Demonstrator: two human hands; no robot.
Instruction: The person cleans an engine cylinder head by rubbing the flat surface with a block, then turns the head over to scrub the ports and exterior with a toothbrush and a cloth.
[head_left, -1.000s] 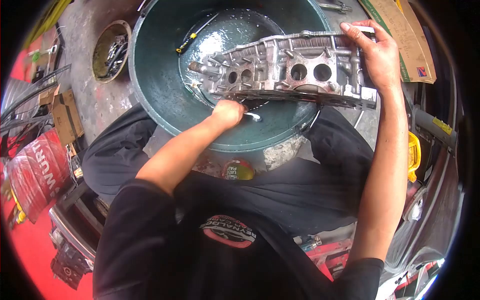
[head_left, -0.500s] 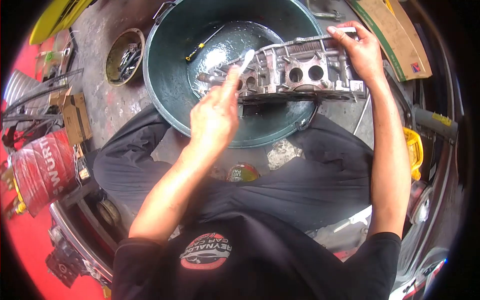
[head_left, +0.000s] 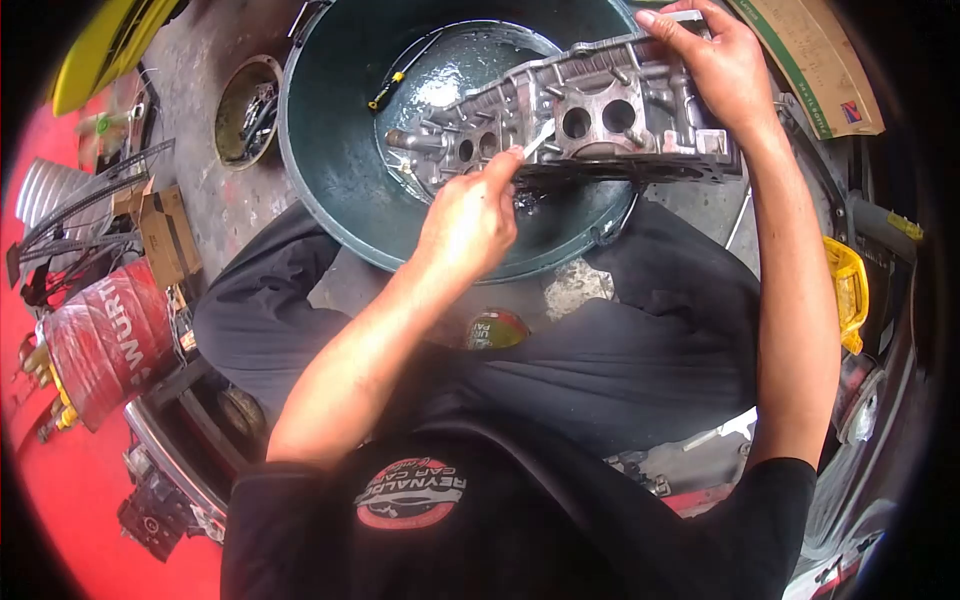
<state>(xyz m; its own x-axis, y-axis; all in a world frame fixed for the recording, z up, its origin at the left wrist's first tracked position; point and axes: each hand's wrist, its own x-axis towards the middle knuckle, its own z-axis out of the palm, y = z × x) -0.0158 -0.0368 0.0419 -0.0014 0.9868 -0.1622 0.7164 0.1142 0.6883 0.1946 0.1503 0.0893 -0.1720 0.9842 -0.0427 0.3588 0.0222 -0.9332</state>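
My right hand (head_left: pixel 730 70) grips the right end of a grey metal cylinder head (head_left: pixel 635 140), its thumb over the upper edge. The cylinder head is tilted over a large dark green tub (head_left: pixel 330 205), its row of round ports facing me. My left hand (head_left: pixel 467 222) is closed around a slim white tool that looks like a toothbrush (head_left: pixel 540 136). The brush's tip touches or nearly touches the casting beside the larger ports; its handle is hidden in my fingers. Inside the tub, a screwdriver (head_left: pixel 388 91) with a black and yellow handle lies by shallow liquid.
A round pan (head_left: pixel 272 70) with small dark parts stands left of the tub. A red drum (head_left: pixel 110 325) and cardboard box (head_left: pixel 170 235) are farther left. Flattened cardboard (head_left: pixel 815 75) lies at upper right, a yellow plastic item (head_left: pixel 848 290) at right. A tin (head_left: pixel 497 328) sits between my legs.
My left hand has moved right with the toothbrush, from the smaller ports toward the larger ones. The right hand and cylinder head have shifted slightly, and the whole view has moved a little.
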